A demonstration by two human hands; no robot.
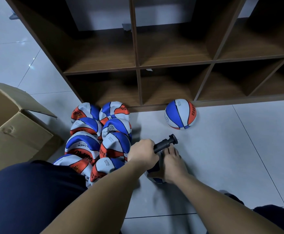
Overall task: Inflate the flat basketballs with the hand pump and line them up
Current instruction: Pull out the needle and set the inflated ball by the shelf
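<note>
Down on the tiled floor [222,166], entries taken relative to the wooden cubby shelf [138,68]:

Item one: inflated basketball [180,114], blue, white and orange, resting on the floor against the shelf's bottom edge, under its middle column. Small print on its panels, too fine to read.

Item two: flat basketballs [100,137], a stack in two overlapping rows running from the shelf's lower left corner back toward the person's knee. Legible fragments: "CHILDREN", partly cut off, upside down, on one white panel; other lettering in orange panels, not readable.

Item three: cardboard box [14,130], flaps open, left of the stack and well clear of the shelf.

Item four: hand pump [165,144], black, tilted, its handle end pointing toward the shelf. Left hand [142,154] is wrapped in a fist round the barrel.

Item five: ball being worked [154,174], in front of the shelf, just right of the stack, mostly hidden under the hands. Right hand [172,162] lies over it, fingers spread at the pump's base; whether they pinch anything cannot be told.

Open room: bare tile stretches right of the hands, between them and the inflated ball, and along the shelf's foot to the right.
</note>
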